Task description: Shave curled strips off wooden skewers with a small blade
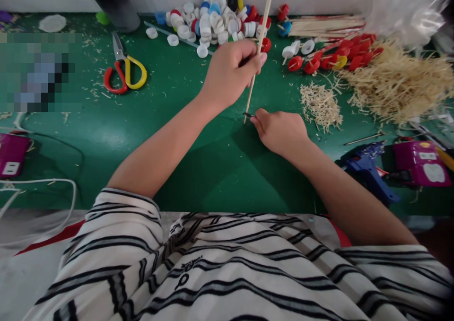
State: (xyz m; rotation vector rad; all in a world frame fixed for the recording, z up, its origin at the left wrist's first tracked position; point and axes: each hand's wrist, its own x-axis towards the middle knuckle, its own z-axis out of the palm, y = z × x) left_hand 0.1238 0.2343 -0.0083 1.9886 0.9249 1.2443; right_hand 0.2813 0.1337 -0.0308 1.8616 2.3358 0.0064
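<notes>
My left hand (230, 73) is closed around a pale wooden chopstick (266, 18), which it holds upright and slightly tilted, thick end up. The thin lower end comes down close to the green table. Pinched in the fingers of my right hand (282, 129) is a small dark blade (247, 115), touching or nearly touching the chopstick near its tip. The rest of the blade is hidden inside the hand. To the right of my hands lies a small heap of short wood shavings (322, 107).
Bottle caps (213, 23) are piled at the back, with red caps on sticks (354, 51) farther right. Long shavings (400, 84) form a big heap. Scissors (124, 68) lie at left. A blue glue gun (369, 167) sits beside a purple power socket (422, 162) at right.
</notes>
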